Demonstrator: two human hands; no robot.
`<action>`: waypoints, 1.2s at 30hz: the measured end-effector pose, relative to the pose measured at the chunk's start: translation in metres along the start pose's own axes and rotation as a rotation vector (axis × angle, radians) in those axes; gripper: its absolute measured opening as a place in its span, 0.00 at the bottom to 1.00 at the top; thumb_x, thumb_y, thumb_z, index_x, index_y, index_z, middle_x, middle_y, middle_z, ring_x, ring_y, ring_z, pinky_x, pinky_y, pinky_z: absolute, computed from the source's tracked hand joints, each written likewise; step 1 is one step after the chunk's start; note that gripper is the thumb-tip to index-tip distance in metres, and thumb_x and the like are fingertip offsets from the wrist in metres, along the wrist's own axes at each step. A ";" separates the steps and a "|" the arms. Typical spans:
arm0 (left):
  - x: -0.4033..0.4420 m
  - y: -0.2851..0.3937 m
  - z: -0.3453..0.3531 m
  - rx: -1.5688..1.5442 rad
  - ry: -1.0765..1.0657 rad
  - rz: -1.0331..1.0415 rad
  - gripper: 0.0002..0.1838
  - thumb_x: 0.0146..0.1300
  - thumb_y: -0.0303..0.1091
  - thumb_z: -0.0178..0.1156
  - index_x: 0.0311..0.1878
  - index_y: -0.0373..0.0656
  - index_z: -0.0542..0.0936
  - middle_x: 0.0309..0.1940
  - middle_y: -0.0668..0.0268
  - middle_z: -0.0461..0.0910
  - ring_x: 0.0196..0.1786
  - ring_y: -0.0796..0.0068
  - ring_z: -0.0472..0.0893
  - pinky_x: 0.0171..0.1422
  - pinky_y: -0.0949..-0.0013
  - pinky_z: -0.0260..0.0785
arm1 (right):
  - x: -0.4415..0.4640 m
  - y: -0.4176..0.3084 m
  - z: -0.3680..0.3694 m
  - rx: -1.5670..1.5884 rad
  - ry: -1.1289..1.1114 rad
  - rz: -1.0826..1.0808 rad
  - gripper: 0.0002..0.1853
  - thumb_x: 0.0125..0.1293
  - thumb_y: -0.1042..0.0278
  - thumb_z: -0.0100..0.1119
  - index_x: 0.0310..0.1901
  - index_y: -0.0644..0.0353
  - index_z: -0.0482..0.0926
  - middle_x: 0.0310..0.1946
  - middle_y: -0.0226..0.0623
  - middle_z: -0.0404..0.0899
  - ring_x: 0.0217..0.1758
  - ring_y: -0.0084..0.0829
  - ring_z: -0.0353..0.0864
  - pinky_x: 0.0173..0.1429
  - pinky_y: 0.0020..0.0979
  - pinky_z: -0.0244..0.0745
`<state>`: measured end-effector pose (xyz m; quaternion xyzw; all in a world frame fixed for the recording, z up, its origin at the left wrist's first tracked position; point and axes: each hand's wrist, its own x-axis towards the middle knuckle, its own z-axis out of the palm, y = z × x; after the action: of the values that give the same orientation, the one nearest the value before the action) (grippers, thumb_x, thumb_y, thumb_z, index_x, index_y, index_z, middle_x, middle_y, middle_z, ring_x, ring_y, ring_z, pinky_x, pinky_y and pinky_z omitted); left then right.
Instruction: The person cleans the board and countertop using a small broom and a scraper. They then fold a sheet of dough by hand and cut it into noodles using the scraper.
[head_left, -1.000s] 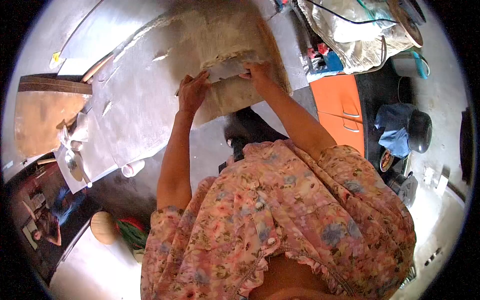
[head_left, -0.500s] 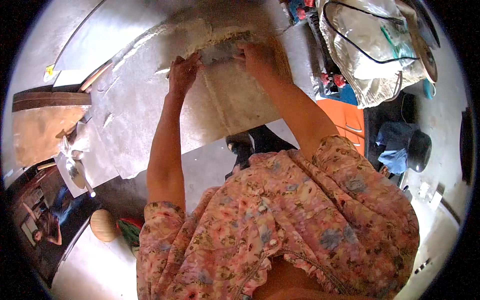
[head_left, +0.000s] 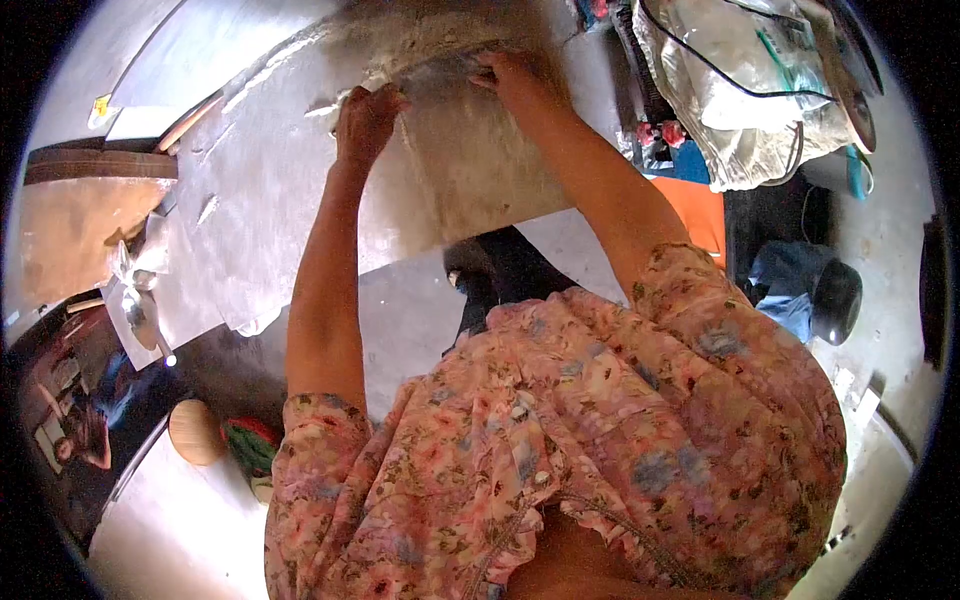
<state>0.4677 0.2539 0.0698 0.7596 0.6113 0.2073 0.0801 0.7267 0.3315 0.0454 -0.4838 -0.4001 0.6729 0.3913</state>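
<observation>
Over the far part of a worn grey-tan work surface (head_left: 300, 190), both my arms are stretched forward. My left hand (head_left: 368, 122) has its fingers curled together, close to a pale ragged strip of crumbly residue (head_left: 325, 108). To its right, my right hand (head_left: 515, 80) has bent fingers, with the tips pointing inward. Between the hands lies a darker grey patch (head_left: 440, 70); whether it is a thin flat piece in my fingers or part of the surface, I cannot make out.
At the right lies a white plastic bag (head_left: 740, 80) with a black cord, above orange drawers (head_left: 690, 215) and blue cloth (head_left: 785, 280). A brown board (head_left: 90, 235) and a shiny metal utensil (head_left: 140, 310) are at left. Another person (head_left: 85, 430) appears lower left.
The whole view has shifted, so the surface and both hands appear higher. Less of the grey patch and the crumbly material between the hands shows. Both hands stay similarly bent.
</observation>
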 end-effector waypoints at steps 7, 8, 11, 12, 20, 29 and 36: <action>-0.106 0.105 -0.034 -0.057 -0.063 -0.093 0.13 0.67 0.44 0.56 0.51 0.55 0.82 0.33 0.58 0.81 0.39 0.55 0.78 0.44 0.55 0.72 | -0.134 0.008 -0.015 0.119 0.186 0.160 0.20 0.62 0.73 0.63 0.54 0.66 0.70 0.46 0.43 0.76 0.46 0.40 0.81 0.42 0.36 0.89; -0.121 0.111 -0.031 -0.030 -0.155 -0.030 0.13 0.61 0.35 0.60 0.49 0.50 0.80 0.46 0.65 0.82 0.40 0.56 0.78 0.46 0.55 0.69 | -0.161 0.005 -0.010 0.146 0.274 0.176 0.21 0.61 0.73 0.64 0.55 0.66 0.70 0.45 0.43 0.76 0.45 0.40 0.81 0.41 0.36 0.89; -0.189 0.130 -0.008 -0.066 -0.038 0.008 0.18 0.57 0.33 0.64 0.52 0.50 0.79 0.54 0.67 0.81 0.44 0.61 0.78 0.48 0.57 0.69 | -0.222 0.021 -0.017 0.116 0.348 0.188 0.23 0.60 0.73 0.66 0.55 0.67 0.69 0.44 0.41 0.76 0.43 0.38 0.82 0.39 0.35 0.89; -0.206 0.137 -0.004 -0.087 -0.051 0.010 0.19 0.56 0.33 0.65 0.53 0.50 0.79 0.55 0.68 0.81 0.44 0.61 0.78 0.49 0.58 0.69 | -0.238 0.029 -0.023 0.090 0.341 0.180 0.23 0.60 0.74 0.66 0.54 0.67 0.69 0.44 0.41 0.76 0.42 0.38 0.82 0.38 0.35 0.89; -0.250 0.147 0.009 -0.122 -0.037 0.052 0.22 0.56 0.38 0.68 0.55 0.49 0.78 0.59 0.69 0.79 0.45 0.63 0.76 0.52 0.60 0.68 | -0.286 0.059 -0.031 0.125 0.361 0.322 0.24 0.60 0.72 0.67 0.53 0.71 0.68 0.41 0.43 0.76 0.37 0.36 0.82 0.36 0.35 0.89; -0.191 0.098 -0.004 -0.075 -0.148 0.060 0.18 0.57 0.36 0.64 0.52 0.50 0.80 0.59 0.68 0.79 0.46 0.62 0.76 0.53 0.59 0.68 | -0.227 0.090 -0.020 0.352 0.369 0.335 0.23 0.61 0.71 0.64 0.55 0.64 0.65 0.48 0.50 0.76 0.44 0.48 0.83 0.35 0.42 0.89; -0.163 0.089 -0.015 -0.038 -0.208 0.055 0.19 0.58 0.34 0.63 0.54 0.49 0.80 0.55 0.67 0.81 0.46 0.59 0.77 0.54 0.57 0.69 | -0.204 0.080 -0.009 0.392 0.391 0.296 0.15 0.58 0.74 0.66 0.43 0.73 0.74 0.39 0.47 0.77 0.37 0.42 0.83 0.37 0.36 0.90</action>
<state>0.5138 0.0739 0.0810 0.7919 0.5744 0.1413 0.1518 0.7698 0.1167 0.0393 -0.5725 -0.1049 0.6810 0.4443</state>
